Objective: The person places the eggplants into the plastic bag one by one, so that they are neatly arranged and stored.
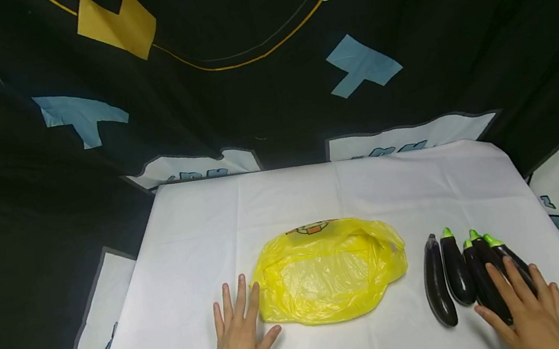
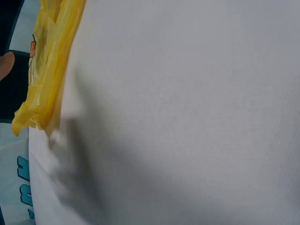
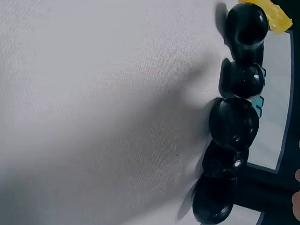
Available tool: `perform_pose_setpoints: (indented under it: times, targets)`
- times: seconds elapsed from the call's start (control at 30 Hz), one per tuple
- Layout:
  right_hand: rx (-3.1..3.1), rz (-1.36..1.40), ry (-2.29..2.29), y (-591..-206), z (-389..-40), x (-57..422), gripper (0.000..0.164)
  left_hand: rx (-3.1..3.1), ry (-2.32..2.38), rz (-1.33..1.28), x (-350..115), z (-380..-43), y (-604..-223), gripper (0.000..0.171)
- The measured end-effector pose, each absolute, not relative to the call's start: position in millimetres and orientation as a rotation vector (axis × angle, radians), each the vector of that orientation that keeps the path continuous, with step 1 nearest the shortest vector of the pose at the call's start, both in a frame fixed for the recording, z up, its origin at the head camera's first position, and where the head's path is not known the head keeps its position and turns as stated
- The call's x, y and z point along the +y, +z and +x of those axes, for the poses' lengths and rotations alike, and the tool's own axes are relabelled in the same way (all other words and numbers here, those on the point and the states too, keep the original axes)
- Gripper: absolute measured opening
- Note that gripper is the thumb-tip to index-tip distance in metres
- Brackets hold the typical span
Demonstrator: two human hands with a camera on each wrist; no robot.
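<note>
A yellow plastic bag lies spread out in the middle of the white table, its mouth toward the near side and a printed logo at its far edge. Just left of it is my left hand, fingers spread and straight, fingertips near the bag's left edge. Several dark eggplants with mostly green stems lie side by side to the right of the bag. Over the rightmost ones my right hand reaches with extended fingers, overlapping them in the head view. In the right wrist view the rounded eggplant ends stand in a row.
White cloth covers the table. Behind it hangs a black curtain with yellow and blue shapes, and white printed panels show along the table's far and side edges.
</note>
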State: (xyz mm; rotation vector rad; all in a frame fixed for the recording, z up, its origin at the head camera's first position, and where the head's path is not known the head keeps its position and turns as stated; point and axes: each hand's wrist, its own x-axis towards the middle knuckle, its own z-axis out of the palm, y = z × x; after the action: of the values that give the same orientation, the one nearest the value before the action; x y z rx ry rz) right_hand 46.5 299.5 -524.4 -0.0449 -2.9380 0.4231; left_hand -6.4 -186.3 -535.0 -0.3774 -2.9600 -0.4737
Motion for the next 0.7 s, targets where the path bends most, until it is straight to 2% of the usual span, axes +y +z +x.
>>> perform_pose_setpoints:
  times: [0.27,0.7]
  targets:
    - [-2.964,-0.123,0.493,-527.6,46.1,318.3,0.083,-2.94,-0.56,-0.383,-184.7,-10.4,-538.4,0.088]
    - [-3.058,-0.455,0.79,-527.8,36.5,370.5,0.078,-2.845,-0.592,-0.493,-183.3,-36.9,-547.2,0.08]
